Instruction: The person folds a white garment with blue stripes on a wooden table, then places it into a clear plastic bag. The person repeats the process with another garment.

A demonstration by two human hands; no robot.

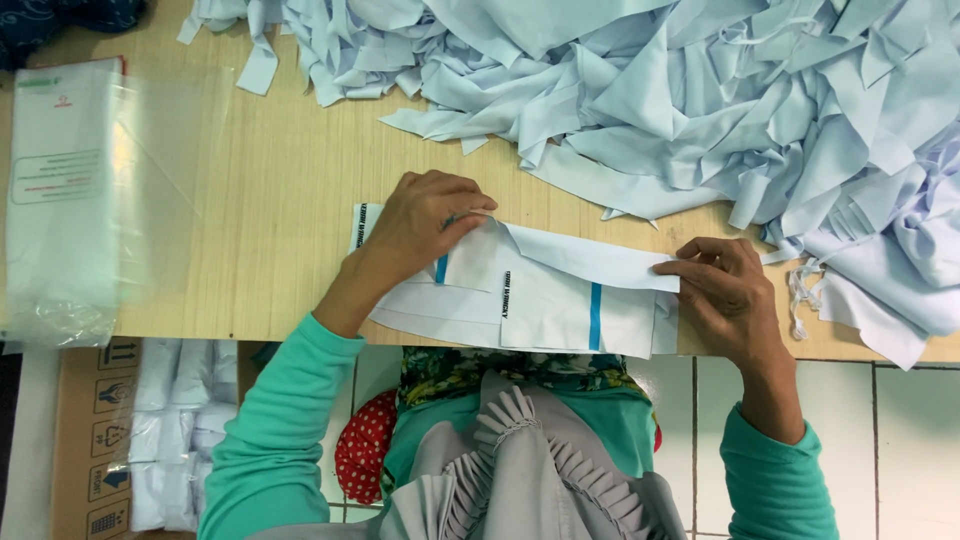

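Observation:
A stack of flat white fabric pieces [560, 310] with blue stripes and small dark labels lies at the near edge of the wooden table [270, 200]. On top lies a long pale blue strip [590, 262]. My left hand [420, 225] presses down on the left part of the stack, fingertips pinching the strip's left end. My right hand [725, 290] pinches the strip's right end at the stack's right edge. Both arms wear teal sleeves.
A big heap of pale blue fabric strips [700, 90] fills the table's back and right. A pile of clear plastic bags [70, 190] lies at the left. A cardboard box [110, 440] with bagged white items stands on the tiled floor below.

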